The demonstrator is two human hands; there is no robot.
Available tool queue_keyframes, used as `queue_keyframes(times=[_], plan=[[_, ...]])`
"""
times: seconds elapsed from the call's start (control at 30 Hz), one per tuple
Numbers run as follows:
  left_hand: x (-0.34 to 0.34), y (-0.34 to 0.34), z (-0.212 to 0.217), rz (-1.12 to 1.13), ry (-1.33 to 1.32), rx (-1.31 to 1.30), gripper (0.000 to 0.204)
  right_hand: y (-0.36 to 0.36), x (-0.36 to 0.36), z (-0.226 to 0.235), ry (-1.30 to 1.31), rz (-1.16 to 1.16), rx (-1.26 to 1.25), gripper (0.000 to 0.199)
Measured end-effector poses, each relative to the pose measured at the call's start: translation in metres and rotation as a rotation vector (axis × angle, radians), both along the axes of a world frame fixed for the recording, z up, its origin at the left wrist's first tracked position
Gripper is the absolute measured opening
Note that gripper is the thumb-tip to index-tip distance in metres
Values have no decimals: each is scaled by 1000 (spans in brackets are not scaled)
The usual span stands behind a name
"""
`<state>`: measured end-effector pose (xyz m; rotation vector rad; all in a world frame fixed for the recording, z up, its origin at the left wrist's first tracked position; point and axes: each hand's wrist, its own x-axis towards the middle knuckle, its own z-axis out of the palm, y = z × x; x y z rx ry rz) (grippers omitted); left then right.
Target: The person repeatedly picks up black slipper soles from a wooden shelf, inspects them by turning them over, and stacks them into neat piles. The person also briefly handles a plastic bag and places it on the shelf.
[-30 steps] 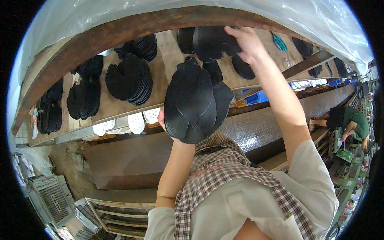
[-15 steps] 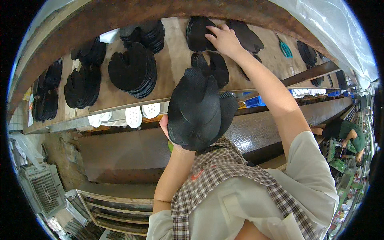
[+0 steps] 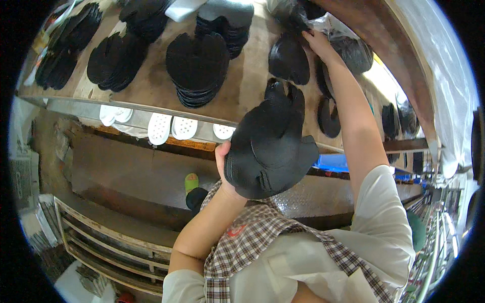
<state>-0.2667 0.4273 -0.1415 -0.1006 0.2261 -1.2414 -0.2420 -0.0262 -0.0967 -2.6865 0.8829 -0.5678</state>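
My left hand (image 3: 230, 174) is wrapped round a bundle of black shoe-upper pieces (image 3: 268, 151), thin, notched and curled over one another. They hang in front of the wooden shelf board, near my apron. My right hand (image 3: 319, 44) reaches to the back of the board. Its thumb and finger close at the edge of a dark shoe piece (image 3: 290, 15), beside clear plastic wrap; the other fingers are partly hidden. Below that hand, a black piece (image 3: 289, 58) lies on the board, and a smaller black loop-shaped piece (image 3: 329, 117) sits near the front edge.
Stacks of black pieces (image 3: 198, 68) line the board on the left. White clogs (image 3: 160, 129) stand on the level below, with a blue bin (image 3: 331, 162) to the right. A slatted wooden rack (image 3: 111, 242) is at lower left. A rusty beam (image 3: 404, 45) and plastic sheeting (image 3: 454, 76) border the right.
My right hand has left the flat black pieces and gone farther back, to the plastic wrap. The left hand still holds its bundle. My view has shifted, and a green shoe now shows below.
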Motion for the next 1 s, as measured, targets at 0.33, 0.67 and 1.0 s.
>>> queue_keyframes(times=[0.33, 0.67, 1.0], plan=[[1, -8, 5, 60, -65, 37, 76, -31, 50, -11, 109, -160, -449, 64], [-1, -2, 2, 82, -15, -157, 82, 82, -33, 53, 158, 119, 42, 67], [15, -5, 4, 129, -176, -10, 84, 164, -46, 58, 339, 148, 253, 104]])
